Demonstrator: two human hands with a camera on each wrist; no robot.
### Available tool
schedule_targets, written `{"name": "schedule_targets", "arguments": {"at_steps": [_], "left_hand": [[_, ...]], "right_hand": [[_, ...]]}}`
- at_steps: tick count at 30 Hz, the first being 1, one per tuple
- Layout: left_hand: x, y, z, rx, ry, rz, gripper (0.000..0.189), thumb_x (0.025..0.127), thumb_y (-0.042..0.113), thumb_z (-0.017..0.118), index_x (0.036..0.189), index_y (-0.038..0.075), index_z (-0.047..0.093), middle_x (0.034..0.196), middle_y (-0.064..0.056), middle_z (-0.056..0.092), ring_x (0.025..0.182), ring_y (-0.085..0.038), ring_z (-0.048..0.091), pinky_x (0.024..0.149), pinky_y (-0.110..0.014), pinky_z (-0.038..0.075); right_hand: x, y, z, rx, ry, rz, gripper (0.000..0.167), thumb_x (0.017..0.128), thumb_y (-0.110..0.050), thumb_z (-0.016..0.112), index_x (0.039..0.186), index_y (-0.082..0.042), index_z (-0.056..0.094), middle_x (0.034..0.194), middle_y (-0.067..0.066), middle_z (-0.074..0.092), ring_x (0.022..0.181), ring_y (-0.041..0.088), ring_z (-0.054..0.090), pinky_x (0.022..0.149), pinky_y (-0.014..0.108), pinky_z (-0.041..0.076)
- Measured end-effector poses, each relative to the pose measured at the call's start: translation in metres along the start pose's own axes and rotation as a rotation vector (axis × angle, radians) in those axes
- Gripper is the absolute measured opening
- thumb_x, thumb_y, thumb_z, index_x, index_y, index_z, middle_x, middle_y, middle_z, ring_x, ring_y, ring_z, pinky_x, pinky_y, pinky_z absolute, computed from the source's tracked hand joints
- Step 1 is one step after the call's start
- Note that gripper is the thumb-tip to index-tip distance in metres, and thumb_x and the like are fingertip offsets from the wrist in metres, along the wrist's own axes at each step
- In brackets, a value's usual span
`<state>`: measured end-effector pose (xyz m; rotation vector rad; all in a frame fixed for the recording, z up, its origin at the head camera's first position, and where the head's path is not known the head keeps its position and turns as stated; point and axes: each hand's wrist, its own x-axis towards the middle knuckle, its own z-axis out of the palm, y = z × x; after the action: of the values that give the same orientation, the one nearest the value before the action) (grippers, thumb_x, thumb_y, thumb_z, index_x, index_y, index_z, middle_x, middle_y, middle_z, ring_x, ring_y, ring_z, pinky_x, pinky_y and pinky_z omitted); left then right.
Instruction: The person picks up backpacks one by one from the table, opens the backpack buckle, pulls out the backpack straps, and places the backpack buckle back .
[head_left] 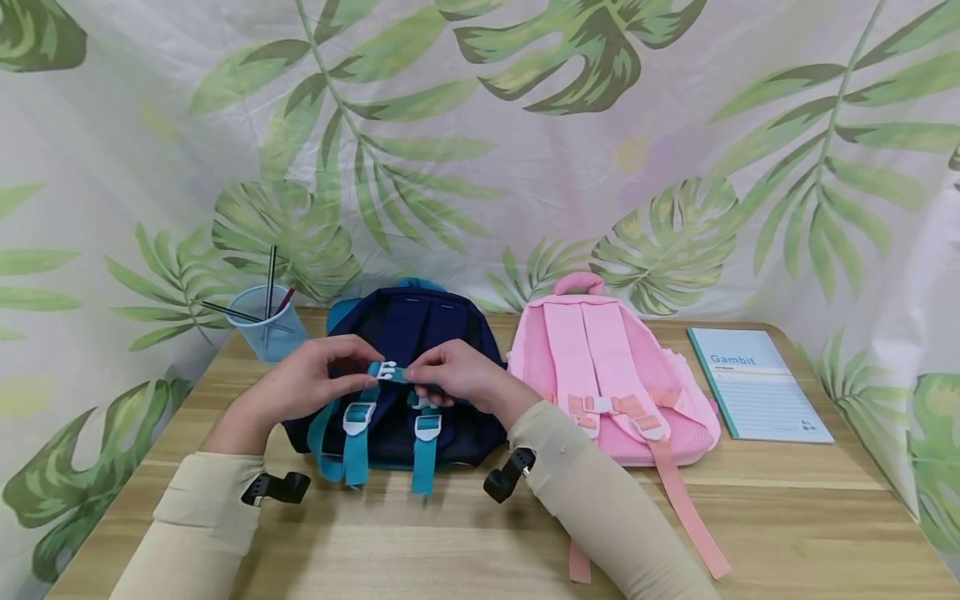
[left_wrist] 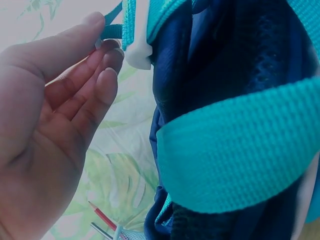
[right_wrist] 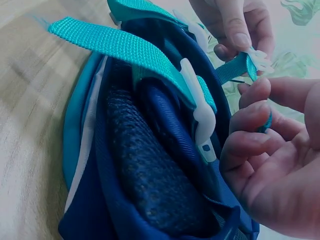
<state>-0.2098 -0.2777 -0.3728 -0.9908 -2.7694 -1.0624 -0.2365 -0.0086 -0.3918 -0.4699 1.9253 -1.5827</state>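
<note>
A navy backpack [head_left: 405, 321] with teal straps lies with its shoulder straps facing up. Between thumb and fingers, my left hand [head_left: 318, 379] pinches a white buckle piece [head_left: 387, 370] on a short teal strap. On the right of that buckle, my right hand [head_left: 465, 375] pinches the teal webbing [right_wrist: 250, 66]; its curled fingers hide part of the strap. Below the hands, white strap adjusters [head_left: 427, 427] sit on the shoulder straps, with loose teal ends [head_left: 356, 462] hanging toward the table. Another white buckle part [head_left: 425, 403] shows just under my right fingers.
To the right lies a pink backpack [head_left: 566, 333] with its chest buckle fastened, a long pink strap [head_left: 693, 517] trailing forward. Beyond it is a notebook [head_left: 765, 392]. A blue mesh cup [head_left: 258, 333] with pencils stands back left. A leaf-patterned curtain [head_left: 540, 167] hangs behind the wooden table [head_left: 390, 542].
</note>
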Motion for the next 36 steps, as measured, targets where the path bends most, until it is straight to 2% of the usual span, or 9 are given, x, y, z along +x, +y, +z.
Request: {"name": "schedule_targets", "arguments": {"at_steps": [6,20,23,26,30,33,36], "left_hand": [[0.0,0.0,-0.001,0.002,-0.001,-0.005,0.024,0.099,0.011,0.079,0.122,0.019,0.077,0.108,0.006,0.074,0.089,-0.006,0.065,0.079,-0.027,0.057],[0.004,0.004,0.0,0.013,-0.016,-0.008,0.024,0.098,0.011,0.08,0.121,0.018,0.077,0.11,0.005,0.074,0.087,-0.007,0.062,0.077,-0.027,0.056],[0.005,0.004,0.002,0.01,-0.02,-0.009,0.024,0.098,0.01,0.08,0.12,0.019,0.076,0.108,0.005,0.073,0.086,-0.009,0.061,0.076,-0.028,0.056],[0.005,0.004,0.003,0.01,-0.023,-0.009,0.024,0.098,0.011,0.08,0.121,0.019,0.076,0.106,0.006,0.072,0.085,-0.01,0.06,0.074,-0.029,0.055],[0.005,0.004,0.004,0.013,-0.028,-0.009,0.025,0.099,0.012,0.08,0.122,0.019,0.076,0.106,0.006,0.072,0.085,-0.009,0.06,0.074,-0.028,0.054],[0.005,0.003,0.006,0.016,-0.029,-0.023,0.028,0.098,0.013,0.081,0.126,0.017,0.074,0.106,0.005,0.073,0.084,-0.009,0.061,0.074,-0.027,0.055],[0.005,0.002,0.009,0.003,-0.037,-0.064,0.033,0.098,0.016,0.081,0.13,0.013,0.072,0.104,0.003,0.072,0.084,-0.009,0.062,0.074,-0.027,0.055]], "right_hand": [[0.001,0.001,0.001,0.043,-0.01,-0.01,0.019,0.111,-0.014,0.06,0.118,0.0,0.071,0.074,0.001,0.061,0.058,0.012,0.05,0.054,0.022,0.042],[0.003,-0.003,0.008,0.149,-0.042,-0.008,0.016,0.114,-0.011,0.053,0.112,-0.002,0.066,0.069,-0.002,0.041,0.052,0.011,0.032,0.052,0.023,0.027],[0.004,-0.003,0.011,0.18,-0.054,0.004,0.021,0.116,-0.016,0.048,0.105,-0.005,0.062,0.07,-0.002,0.04,0.052,0.011,0.03,0.053,0.023,0.027],[0.005,-0.004,0.012,0.215,-0.065,0.025,0.032,0.118,-0.03,0.044,0.096,-0.011,0.055,0.071,-0.003,0.039,0.052,0.011,0.029,0.054,0.024,0.028],[0.004,-0.004,0.013,0.187,-0.056,0.028,0.033,0.115,-0.038,0.052,0.099,-0.011,0.064,0.066,-0.004,0.035,0.051,0.011,0.028,0.054,0.024,0.028],[0.002,-0.005,0.013,0.152,-0.039,0.014,0.026,0.113,-0.031,0.06,0.107,-0.008,0.073,0.063,-0.006,0.031,0.052,0.012,0.028,0.054,0.025,0.027],[0.002,-0.005,0.013,0.149,-0.026,0.008,0.026,0.112,-0.026,0.061,0.109,-0.003,0.072,0.063,-0.006,0.032,0.051,0.012,0.029,0.054,0.025,0.028]]}}
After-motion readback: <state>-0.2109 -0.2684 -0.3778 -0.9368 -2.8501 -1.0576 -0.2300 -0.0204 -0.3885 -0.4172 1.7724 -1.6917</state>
